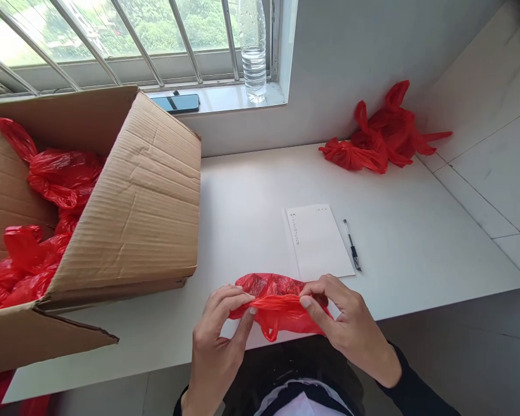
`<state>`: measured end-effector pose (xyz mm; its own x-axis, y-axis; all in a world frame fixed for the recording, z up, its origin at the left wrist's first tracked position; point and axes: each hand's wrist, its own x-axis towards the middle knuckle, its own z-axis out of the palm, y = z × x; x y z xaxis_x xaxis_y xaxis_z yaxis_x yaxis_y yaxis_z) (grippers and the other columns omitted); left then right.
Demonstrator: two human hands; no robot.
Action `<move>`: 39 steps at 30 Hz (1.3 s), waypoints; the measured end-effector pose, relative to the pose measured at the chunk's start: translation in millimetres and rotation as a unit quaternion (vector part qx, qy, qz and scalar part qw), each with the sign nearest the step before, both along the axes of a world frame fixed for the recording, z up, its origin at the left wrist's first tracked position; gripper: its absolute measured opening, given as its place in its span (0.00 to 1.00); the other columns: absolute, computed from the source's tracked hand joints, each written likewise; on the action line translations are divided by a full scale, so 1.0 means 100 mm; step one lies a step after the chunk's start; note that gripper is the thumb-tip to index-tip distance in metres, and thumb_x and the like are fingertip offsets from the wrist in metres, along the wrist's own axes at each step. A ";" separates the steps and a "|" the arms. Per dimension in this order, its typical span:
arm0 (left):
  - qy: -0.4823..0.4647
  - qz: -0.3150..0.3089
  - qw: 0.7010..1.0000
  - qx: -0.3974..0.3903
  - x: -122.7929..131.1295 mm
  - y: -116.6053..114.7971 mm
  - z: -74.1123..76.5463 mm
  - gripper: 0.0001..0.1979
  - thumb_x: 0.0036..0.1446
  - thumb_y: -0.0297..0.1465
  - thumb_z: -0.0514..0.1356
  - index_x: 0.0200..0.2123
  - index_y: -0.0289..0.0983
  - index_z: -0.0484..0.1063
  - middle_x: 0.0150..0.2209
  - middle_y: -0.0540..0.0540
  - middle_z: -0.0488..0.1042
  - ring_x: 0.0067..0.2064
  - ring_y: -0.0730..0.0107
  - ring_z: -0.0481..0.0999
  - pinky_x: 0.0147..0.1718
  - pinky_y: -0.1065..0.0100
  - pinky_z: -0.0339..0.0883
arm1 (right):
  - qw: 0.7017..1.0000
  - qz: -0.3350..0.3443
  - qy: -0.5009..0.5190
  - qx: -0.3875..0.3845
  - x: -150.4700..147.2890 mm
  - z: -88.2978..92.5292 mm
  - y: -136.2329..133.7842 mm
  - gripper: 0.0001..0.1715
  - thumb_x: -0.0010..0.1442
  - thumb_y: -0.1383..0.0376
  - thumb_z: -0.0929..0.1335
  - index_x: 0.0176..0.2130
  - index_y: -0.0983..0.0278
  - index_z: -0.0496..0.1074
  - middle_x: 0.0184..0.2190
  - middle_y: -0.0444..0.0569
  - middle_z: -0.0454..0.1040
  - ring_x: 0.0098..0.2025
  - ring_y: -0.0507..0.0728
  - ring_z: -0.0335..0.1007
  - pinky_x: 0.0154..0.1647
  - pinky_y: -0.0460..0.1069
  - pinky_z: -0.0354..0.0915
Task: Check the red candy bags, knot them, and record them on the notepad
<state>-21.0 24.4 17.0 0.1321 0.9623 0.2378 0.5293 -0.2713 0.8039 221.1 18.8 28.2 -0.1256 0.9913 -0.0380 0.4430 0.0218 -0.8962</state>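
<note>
Between both hands, at the front edge of the white table, is a red plastic bag (281,303). Thumb and fingers of my left hand (223,335) pinch its left side, while my right hand (340,320) grips the right side of the gathered rim. A small loop of the bag hangs down in the middle. What the bag contains, if anything, cannot be made out. Just beyond it lies a white notepad (318,242) with small writing along its left and top edges. A black pen (352,245) rests to the right of the pad.
On the left stands an open cardboard box (151,190) with several red plastic bags (65,173) inside. More knotted red bags (383,136) lie in the far right corner. A phone (179,103) and a water bottle (255,63) are on the windowsill. Tiled wall borders the right.
</note>
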 end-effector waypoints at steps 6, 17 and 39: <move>-0.099 0.125 0.986 -0.055 -0.16 -0.06 0.04 0.05 0.68 0.31 0.60 0.43 0.46 0.76 0.44 0.50 0.76 0.46 0.69 0.75 0.46 0.69 0.70 | 0.991 -0.113 0.051 -0.053 0.15 -0.01 -0.06 0.13 0.71 0.52 0.63 0.40 0.57 0.70 0.37 0.45 0.73 0.38 0.54 0.70 0.34 0.47 0.68; -0.035 0.078 0.995 0.049 -0.07 -0.17 0.24 0.13 0.62 0.26 0.65 0.46 0.50 0.80 0.43 0.48 0.69 0.44 0.66 0.72 0.43 0.67 0.70 | 0.995 -0.080 0.050 -0.025 0.04 0.10 -0.05 0.10 0.69 0.55 0.66 0.41 0.57 0.72 0.36 0.45 0.74 0.38 0.55 0.72 0.38 0.49 0.70; -0.214 0.090 0.971 -0.059 -0.06 -0.36 0.30 0.13 0.62 0.47 0.63 0.42 0.47 0.82 0.37 0.47 0.81 0.36 0.63 0.80 0.32 0.69 0.75 | 0.907 0.197 -0.372 -0.016 -0.26 0.26 -0.04 0.13 0.63 0.77 0.61 0.43 0.63 0.69 0.26 0.47 0.76 0.24 0.60 0.75 0.21 0.52 0.57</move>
